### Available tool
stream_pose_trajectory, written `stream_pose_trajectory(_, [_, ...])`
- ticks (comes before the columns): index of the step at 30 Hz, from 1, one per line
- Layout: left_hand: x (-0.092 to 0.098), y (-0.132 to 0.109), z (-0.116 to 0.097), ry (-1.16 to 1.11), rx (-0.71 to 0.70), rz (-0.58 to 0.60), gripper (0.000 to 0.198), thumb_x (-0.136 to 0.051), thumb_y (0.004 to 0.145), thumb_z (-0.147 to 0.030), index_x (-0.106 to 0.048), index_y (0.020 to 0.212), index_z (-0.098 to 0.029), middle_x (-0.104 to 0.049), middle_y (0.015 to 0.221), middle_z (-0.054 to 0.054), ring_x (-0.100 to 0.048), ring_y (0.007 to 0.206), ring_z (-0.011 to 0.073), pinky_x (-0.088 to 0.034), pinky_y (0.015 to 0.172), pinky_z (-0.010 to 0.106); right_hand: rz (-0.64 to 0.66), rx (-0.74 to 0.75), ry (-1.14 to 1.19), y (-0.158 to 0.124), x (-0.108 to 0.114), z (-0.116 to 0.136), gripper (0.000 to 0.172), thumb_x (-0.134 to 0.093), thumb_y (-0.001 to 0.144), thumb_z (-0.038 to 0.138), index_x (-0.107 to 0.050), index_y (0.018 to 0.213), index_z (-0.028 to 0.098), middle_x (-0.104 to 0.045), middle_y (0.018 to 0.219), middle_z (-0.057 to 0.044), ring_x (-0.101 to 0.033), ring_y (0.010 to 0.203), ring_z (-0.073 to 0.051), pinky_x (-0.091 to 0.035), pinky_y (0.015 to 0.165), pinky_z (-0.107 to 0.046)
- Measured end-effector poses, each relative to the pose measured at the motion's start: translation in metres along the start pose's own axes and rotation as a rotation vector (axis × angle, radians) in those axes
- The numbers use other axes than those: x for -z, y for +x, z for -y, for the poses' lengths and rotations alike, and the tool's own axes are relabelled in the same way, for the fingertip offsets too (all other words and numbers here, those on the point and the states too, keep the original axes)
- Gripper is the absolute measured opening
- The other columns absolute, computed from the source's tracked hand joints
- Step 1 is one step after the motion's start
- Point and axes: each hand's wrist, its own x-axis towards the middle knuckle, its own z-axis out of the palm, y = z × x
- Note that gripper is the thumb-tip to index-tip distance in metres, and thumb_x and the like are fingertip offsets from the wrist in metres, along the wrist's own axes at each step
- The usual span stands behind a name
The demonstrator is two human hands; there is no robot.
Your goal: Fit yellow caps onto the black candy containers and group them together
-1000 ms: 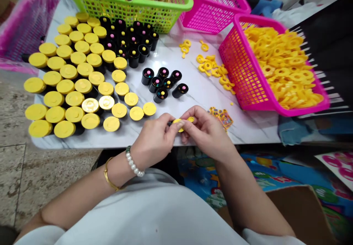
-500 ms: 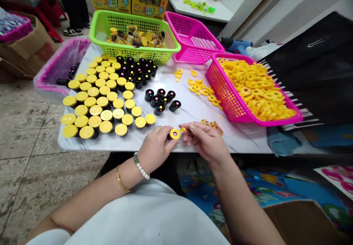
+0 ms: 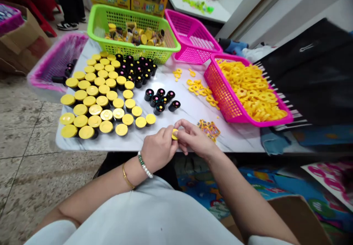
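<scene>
My left hand (image 3: 159,148) and my right hand (image 3: 193,138) meet at the near edge of the white marble table (image 3: 187,109). Between their closed fingers sits a small black tub with a yellow lid (image 3: 174,134); only a bit of yellow shows. Left of my hands stand several rows of tubs with yellow lids (image 3: 96,105). Behind them are open black tubs (image 3: 135,70), and a small group of open black tubs (image 3: 161,99) stands just beyond my hands. A small pile of coloured stickers (image 3: 209,129) lies right of my right hand.
A pink basket of yellow lids (image 3: 248,90) stands at the right, with loose yellow lids (image 3: 198,88) beside it. A green basket (image 3: 132,35) and an empty pink basket (image 3: 193,35) stand at the back. A pink tray (image 3: 55,64) sits at the left. A cardboard box (image 3: 300,215) lies below.
The lid stood open on the tub half a second ago; now my fingers cover it and press it together. The view has shifted slightly.
</scene>
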Motion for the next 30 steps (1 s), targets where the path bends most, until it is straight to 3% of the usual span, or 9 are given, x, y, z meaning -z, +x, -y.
stream_pose_trajectory(4, [0.021,-0.011,0.008,0.132,-0.176,-0.187,0.050,-0.049,0.093,-0.026,-0.041,0.139,-0.006,-0.069,0.088,0.007,-0.063,0.064,0.0155,-0.049,0.053,0.026,-0.230,0.007,0.042,0.003,-0.009,-0.003,0.035,-0.072,0.072,0.043,-0.049,0.086,0.021,-0.058,0.044,0.008,-0.052,0.034,-0.009,-0.040,0.032,-0.015])
stream_pose_trajectory(6, [0.035,-0.013,0.013,0.239,-0.266,-0.335,0.045,-0.050,0.094,-0.026,-0.048,0.134,-0.007,-0.070,0.090,0.010,-0.066,0.075,0.0186,-0.053,0.064,0.029,-0.337,0.044,0.105,0.008,-0.016,-0.003,0.038,-0.076,0.069,0.044,-0.051,0.084,0.020,-0.061,0.048,0.005,-0.058,0.038,-0.011,-0.043,0.033,-0.016])
stream_pose_trajectory(8, [0.046,-0.012,0.020,0.329,-0.313,-0.427,0.039,-0.052,0.093,-0.023,-0.056,0.128,-0.007,-0.070,0.107,0.015,-0.065,0.100,0.0265,-0.054,0.086,0.038,-0.376,0.079,0.162,0.015,-0.025,-0.002,0.040,-0.078,0.067,0.046,-0.053,0.083,0.019,-0.064,0.052,0.003,-0.064,0.044,-0.014,-0.049,0.035,-0.019])
stream_pose_trajectory(11, [0.050,-0.010,0.030,0.405,-0.304,-0.383,0.035,-0.053,0.090,-0.013,-0.060,0.123,-0.002,-0.064,0.124,0.020,-0.055,0.120,0.0348,-0.047,0.100,0.048,-0.326,0.091,0.236,0.023,-0.040,0.001,0.040,-0.080,0.065,0.044,-0.058,0.085,0.017,-0.069,0.061,0.000,-0.069,0.052,-0.016,-0.057,0.046,-0.023])
stream_pose_trajectory(15, [0.044,-0.014,0.038,0.409,-0.277,-0.339,0.034,-0.052,0.090,-0.010,-0.061,0.121,0.001,-0.066,0.121,0.021,-0.060,0.112,0.0321,-0.051,0.097,0.046,-0.272,0.145,0.329,0.028,-0.056,0.000,0.044,-0.080,0.068,0.039,-0.065,0.102,0.015,-0.075,0.078,-0.005,-0.074,0.071,-0.019,-0.063,0.065,-0.031])
stream_pose_trajectory(18, [0.042,-0.020,0.041,0.385,-0.244,-0.370,0.035,-0.051,0.092,-0.012,-0.060,0.124,0.000,-0.066,0.123,0.020,-0.060,0.112,0.0303,-0.052,0.097,0.045,-0.232,0.191,0.352,0.031,-0.065,-0.001,0.052,-0.079,0.070,0.037,-0.066,0.115,0.015,-0.077,0.093,-0.007,-0.074,0.084,-0.021,-0.062,0.079,-0.036])
stream_pose_trajectory(22, [0.040,-0.024,0.042,0.371,-0.208,-0.386,0.041,-0.048,0.092,-0.007,-0.055,0.132,-0.002,-0.057,0.137,0.021,-0.050,0.129,0.0336,-0.046,0.106,0.048,-0.105,0.222,0.326,0.039,-0.074,0.007,0.056,-0.074,0.074,0.036,-0.064,0.126,0.017,-0.074,0.113,-0.008,-0.070,0.102,-0.023,-0.056,0.094,-0.038])
stream_pose_trajectory(26, [0.041,-0.027,0.045,0.428,-0.167,-0.397,0.045,-0.044,0.092,-0.005,-0.052,0.135,-0.003,-0.053,0.143,0.019,-0.037,0.141,0.0374,-0.034,0.113,0.055,-0.006,0.242,0.283,0.048,-0.080,0.016,0.062,-0.070,0.077,0.031,-0.057,0.136,0.015,-0.071,0.120,-0.009,-0.068,0.105,-0.021,-0.054,0.096,-0.035])
stream_pose_trajectory(30, [0.043,-0.028,0.049,0.486,-0.131,-0.365,0.044,-0.042,0.093,-0.006,-0.051,0.136,-0.001,-0.053,0.142,0.019,-0.040,0.139,0.0368,-0.032,0.114,0.054,0.072,0.229,0.241,0.056,-0.081,0.021,0.061,-0.065,0.079,0.027,-0.054,0.139,0.019,-0.069,0.123,-0.008,-0.069,0.101,-0.020,-0.058,0.086,-0.032])
